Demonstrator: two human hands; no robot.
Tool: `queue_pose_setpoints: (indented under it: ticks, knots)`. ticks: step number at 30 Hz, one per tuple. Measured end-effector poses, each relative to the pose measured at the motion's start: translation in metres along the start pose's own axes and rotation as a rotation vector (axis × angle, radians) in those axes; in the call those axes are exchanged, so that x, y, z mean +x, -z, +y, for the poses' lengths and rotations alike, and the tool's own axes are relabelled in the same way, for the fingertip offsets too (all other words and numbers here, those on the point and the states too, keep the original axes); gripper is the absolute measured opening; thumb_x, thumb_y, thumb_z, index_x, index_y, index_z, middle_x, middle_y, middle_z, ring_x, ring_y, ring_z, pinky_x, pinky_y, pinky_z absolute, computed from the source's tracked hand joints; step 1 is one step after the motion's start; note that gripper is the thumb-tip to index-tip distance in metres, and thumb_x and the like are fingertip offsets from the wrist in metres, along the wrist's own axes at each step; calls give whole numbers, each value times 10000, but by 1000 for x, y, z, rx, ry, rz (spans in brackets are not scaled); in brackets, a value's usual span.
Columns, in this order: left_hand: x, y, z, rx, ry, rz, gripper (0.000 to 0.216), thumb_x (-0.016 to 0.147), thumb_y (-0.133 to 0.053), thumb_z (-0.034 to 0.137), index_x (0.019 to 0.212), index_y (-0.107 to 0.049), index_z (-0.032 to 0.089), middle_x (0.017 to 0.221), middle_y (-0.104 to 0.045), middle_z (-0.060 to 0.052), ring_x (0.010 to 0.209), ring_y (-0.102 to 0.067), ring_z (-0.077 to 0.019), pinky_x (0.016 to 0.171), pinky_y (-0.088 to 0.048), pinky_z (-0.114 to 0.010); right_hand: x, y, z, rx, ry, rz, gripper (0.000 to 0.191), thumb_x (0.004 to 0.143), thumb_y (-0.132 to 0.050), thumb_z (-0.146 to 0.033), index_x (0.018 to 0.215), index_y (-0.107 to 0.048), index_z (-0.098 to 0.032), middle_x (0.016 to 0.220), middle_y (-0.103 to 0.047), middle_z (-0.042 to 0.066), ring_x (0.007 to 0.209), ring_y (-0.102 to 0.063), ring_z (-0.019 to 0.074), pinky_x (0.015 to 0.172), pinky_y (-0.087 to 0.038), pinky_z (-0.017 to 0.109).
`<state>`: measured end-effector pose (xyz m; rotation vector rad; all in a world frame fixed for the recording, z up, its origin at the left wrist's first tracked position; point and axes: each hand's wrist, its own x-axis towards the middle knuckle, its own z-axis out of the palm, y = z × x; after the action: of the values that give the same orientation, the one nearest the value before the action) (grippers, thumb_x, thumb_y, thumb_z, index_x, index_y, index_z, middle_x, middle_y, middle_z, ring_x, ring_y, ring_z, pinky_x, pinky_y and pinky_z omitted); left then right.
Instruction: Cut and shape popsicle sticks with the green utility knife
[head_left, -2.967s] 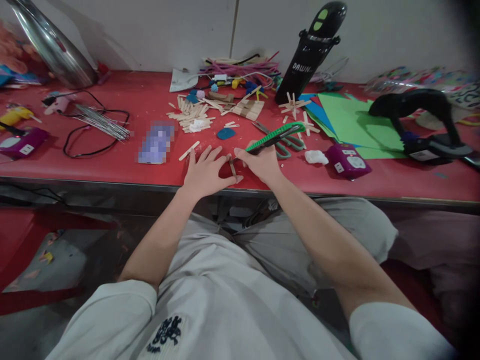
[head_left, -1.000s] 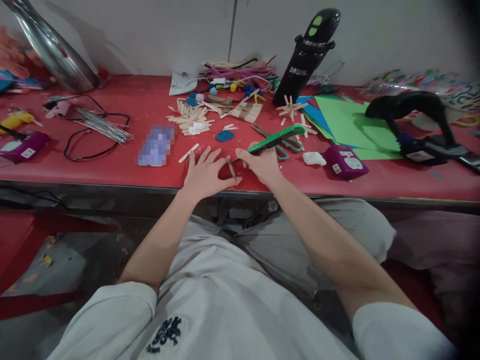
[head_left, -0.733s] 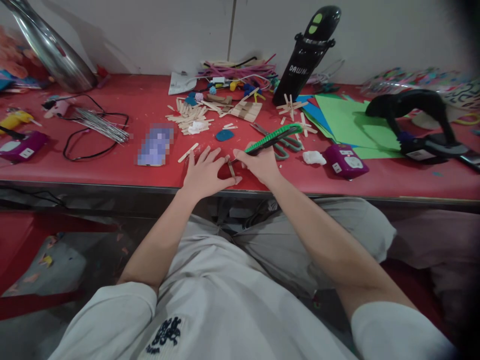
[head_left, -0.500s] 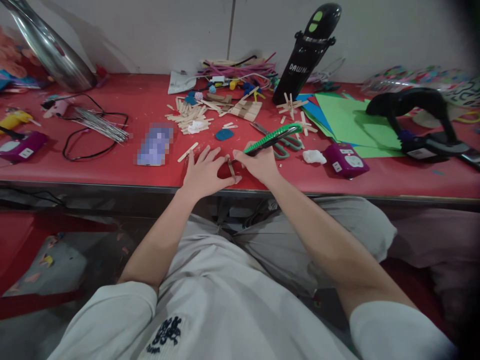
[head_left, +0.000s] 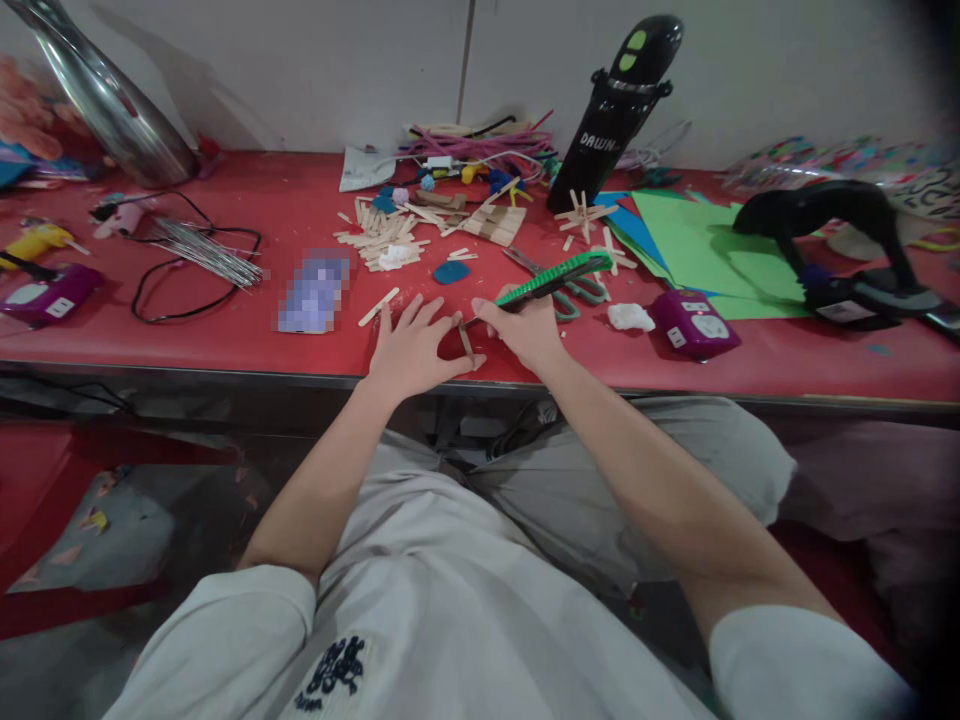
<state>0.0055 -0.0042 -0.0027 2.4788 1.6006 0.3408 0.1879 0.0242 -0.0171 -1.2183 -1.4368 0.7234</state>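
My left hand [head_left: 411, 345] lies on the red table [head_left: 247, 340] near its front edge, fingers spread, with forefinger and thumb pressing down a short wooden craft stick [head_left: 466, 342]. My right hand [head_left: 525, 328] is closed round a green utility knife [head_left: 551, 280], whose tip rests on that stick. A loose craft stick [head_left: 378, 306] lies just left of my left hand. Green-handled scissors [head_left: 574, 289] lie just behind my right hand.
A heap of craft sticks [head_left: 386, 238] and a blue piece [head_left: 451, 271] lie behind my hands. A black bottle [head_left: 619, 105], green paper [head_left: 697, 245], a purple box [head_left: 694, 324], a black glue gun [head_left: 832, 225], a blurred card [head_left: 313, 290] and wires [head_left: 199, 250] surround them.
Almost nothing differs: both hands stay on the stick, and the knife shifts only slightly in my right hand.
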Motion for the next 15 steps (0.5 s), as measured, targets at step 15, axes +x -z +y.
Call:
queue_pose_setpoints:
  ticks: [15]
  knots:
    - [0, 1, 1, -20, 2, -13, 769, 873, -489, 788, 1440, -564, 276, 1650, -374, -60, 1554, -267, -350, 1257, -75, -697, -1, -3, -10, -86, 16, 13, 427, 760, -689, -179, 500, -357, -247, 485, -491, -48, 495, -474, 127, 608, -476, 345]
